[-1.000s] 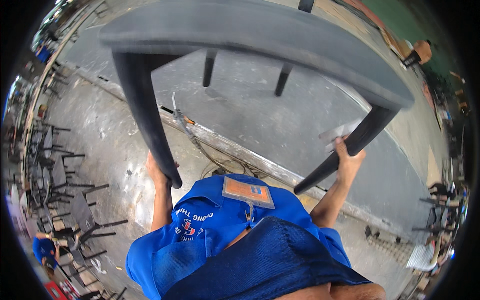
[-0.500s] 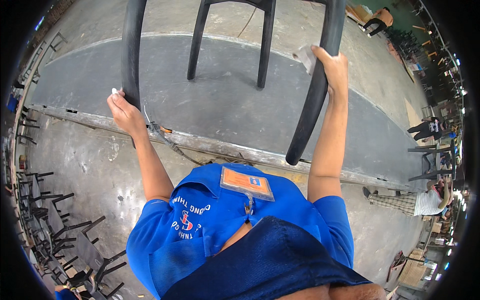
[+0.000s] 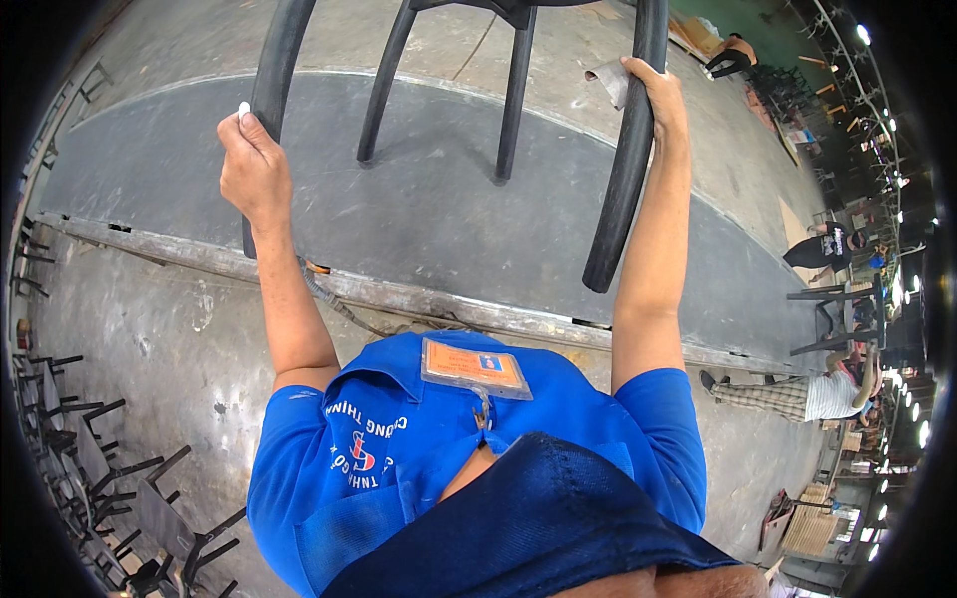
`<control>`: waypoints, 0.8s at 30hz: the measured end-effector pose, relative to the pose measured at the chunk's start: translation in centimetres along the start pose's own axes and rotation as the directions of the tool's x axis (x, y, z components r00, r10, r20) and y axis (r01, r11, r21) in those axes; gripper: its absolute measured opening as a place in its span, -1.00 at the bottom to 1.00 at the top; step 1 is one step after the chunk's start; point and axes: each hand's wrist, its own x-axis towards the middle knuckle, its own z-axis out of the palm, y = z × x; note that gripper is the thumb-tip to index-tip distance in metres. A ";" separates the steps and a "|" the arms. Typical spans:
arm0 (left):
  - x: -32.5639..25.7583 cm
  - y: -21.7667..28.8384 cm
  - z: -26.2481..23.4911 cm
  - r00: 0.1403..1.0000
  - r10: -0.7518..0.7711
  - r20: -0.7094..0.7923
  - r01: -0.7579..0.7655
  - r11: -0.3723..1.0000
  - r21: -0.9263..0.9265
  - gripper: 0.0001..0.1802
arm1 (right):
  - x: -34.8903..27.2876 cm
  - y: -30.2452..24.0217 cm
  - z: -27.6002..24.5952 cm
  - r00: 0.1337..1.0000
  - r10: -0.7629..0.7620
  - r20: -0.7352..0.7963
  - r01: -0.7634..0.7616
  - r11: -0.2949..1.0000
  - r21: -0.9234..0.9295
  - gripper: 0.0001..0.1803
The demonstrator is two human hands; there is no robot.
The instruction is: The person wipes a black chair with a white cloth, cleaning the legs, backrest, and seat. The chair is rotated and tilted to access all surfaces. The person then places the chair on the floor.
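Note:
A black chair frame (image 3: 513,100) stands on the dark grey work table, two of its legs touching the tabletop. Two thick, curved black bars of it reach toward me, one on each side; the top of the chair is cut off by the picture's edge. My left hand (image 3: 254,169) is closed beside the left bar (image 3: 280,70), a small white piece (image 3: 243,109) poking out above its fingers. Around the right bar (image 3: 626,184) my right hand (image 3: 662,100) is wrapped, with a bent grey sheet like sandpaper (image 3: 610,84) sticking out on the bar's inner side.
The long work table (image 3: 429,229) has a worn near edge, where a grey hose (image 3: 339,307) hangs. Dark chairs (image 3: 169,513) crowd the floor at lower left. On the right, several people are about, one in checked trousers (image 3: 763,397) near another black chair (image 3: 837,314).
My left hand has moved up along the left bar, away from me. My right hand sits slightly farther up the right bar. The view has shifted a little, and the chair appears tilted differently.

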 end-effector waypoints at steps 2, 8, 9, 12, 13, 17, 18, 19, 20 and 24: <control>-0.1 -0.1 0.3 0.999 0.025 -0.020 -0.024 0.999 0.026 -0.71 | 0.0 0.1 0.0 1.000 0.004 0.010 -0.004 1.000 0.000 -0.68; -0.6 -0.5 -0.2 0.998 0.026 -0.059 -0.025 0.999 0.022 -0.73 | -1.0 0.2 0.3 0.999 -0.036 0.017 0.036 0.999 -0.001 -0.62; -0.9 -0.6 -0.4 0.998 0.028 -0.056 -0.027 0.999 0.020 -0.71 | -1.4 0.2 0.3 0.999 -0.036 0.004 0.036 0.999 0.011 -0.63; -1.5 -0.6 -1.0 0.998 0.025 -0.055 -0.024 1.000 0.007 -0.68 | -2.4 0.2 0.4 0.999 -0.031 -0.027 0.032 0.999 0.027 -0.67; -1.7 -0.6 -1.1 0.999 0.009 -0.051 -0.008 1.000 0.005 -0.68 | -2.7 0.1 0.3 0.999 -0.020 -0.031 0.020 0.999 0.024 -0.70; -1.7 -0.5 -1.1 0.993 0.043 -0.109 -0.037 0.998 0.058 -0.72 | -3.5 0.1 0.4 1.000 -0.008 -0.029 0.010 0.997 0.075 -0.73; -1.6 -0.5 -1.0 0.996 0.006 -0.093 -0.001 0.999 0.047 -0.69 | -3.6 0.2 0.4 1.000 -0.011 -0.028 0.013 0.995 0.095 -0.73; -1.4 -0.4 -0.9 0.997 -0.042 -0.069 0.045 0.998 0.034 -0.67 | -3.6 0.3 0.4 1.000 -0.007 -0.026 0.009 0.996 0.093 -0.72; -1.2 -0.4 -0.9 0.997 -0.022 -0.080 0.024 0.999 0.032 -0.66 | -3.5 0.4 0.5 1.000 -0.003 -0.023 0.005 0.996 0.091 -0.72; 0.1 -0.1 -0.3 0.997 0.005 -0.071 -0.004 1.000 0.023 -0.65 | -2.2 1.1 0.6 1.000 -0.013 0.007 0.012 0.999 0.044 -0.69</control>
